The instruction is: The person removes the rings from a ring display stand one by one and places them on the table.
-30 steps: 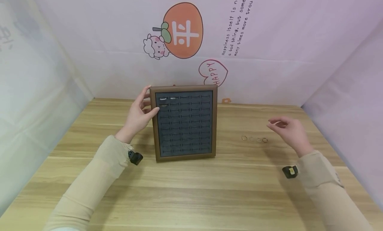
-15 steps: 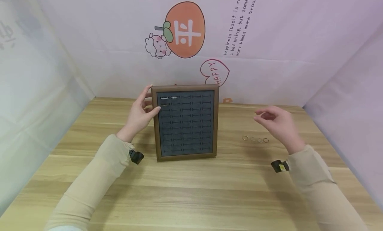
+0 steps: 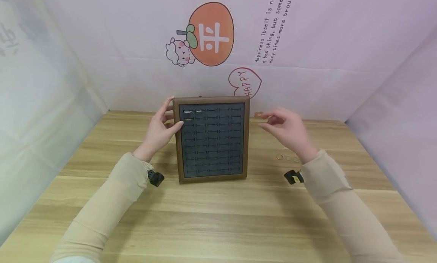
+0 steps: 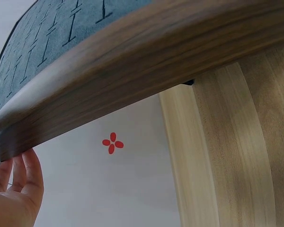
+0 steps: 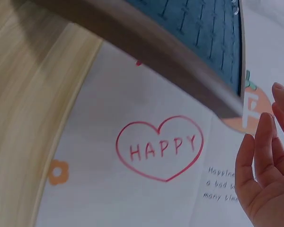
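A ring display board [image 3: 213,149] with a brown wooden frame and grey slotted padding stands tilted up on the table. Two rings [image 3: 199,111] sit in its top row at the left, and one ring [image 3: 188,119] sits in the second row. My left hand [image 3: 157,130] grips the frame's left edge, thumb in front and fingers behind. To the right of the board, my right hand [image 3: 290,130] is in the air with thumb and index fingertips close together. Whether a small ring lies between those fingertips cannot be made out. In the right wrist view, fingers [image 5: 265,142] appear beside the board's corner.
Loose rings [image 3: 280,157] lie in a row on the wooden table [image 3: 218,225], right of the board; my right wrist hides the row's right end. A white printed cloth [image 3: 136,39] hangs close behind the board, and cloth walls stand at both sides.
My right hand has moved left and away from me, from near the loose rings toward the board's upper right edge. The left hand keeps its hold on the board.
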A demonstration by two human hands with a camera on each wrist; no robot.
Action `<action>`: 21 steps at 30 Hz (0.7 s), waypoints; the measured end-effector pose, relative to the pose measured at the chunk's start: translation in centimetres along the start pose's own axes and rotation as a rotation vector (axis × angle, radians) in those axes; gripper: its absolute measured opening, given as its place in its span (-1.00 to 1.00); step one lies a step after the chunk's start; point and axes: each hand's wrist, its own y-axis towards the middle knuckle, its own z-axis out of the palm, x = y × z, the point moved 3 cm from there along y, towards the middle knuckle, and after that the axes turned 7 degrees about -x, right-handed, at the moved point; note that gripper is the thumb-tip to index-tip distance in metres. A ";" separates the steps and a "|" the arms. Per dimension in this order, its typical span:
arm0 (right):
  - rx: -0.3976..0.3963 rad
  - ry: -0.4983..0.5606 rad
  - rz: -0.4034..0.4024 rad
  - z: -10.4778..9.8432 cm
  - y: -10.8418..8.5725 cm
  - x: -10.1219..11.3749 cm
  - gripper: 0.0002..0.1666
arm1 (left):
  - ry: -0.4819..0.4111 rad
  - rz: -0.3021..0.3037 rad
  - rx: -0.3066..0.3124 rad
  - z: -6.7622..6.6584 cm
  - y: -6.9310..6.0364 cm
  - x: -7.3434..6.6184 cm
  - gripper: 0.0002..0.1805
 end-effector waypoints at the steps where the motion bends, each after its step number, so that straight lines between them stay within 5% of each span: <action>1: 0.003 0.003 -0.010 0.3 0.3 0.4 -0.74 | -0.001 -0.001 0.000 0.0 0.0 0.0 -0.17; 12: 0.026 0.026 -0.167 3.0 2.0 3.3 -0.74 | -0.018 0.004 0.004 0.1 0.0 0.1 -0.17; 21: 0.076 -0.035 -0.219 5.7 3.1 5.4 -0.72 | -0.025 0.012 0.007 0.0 0.0 0.0 -0.18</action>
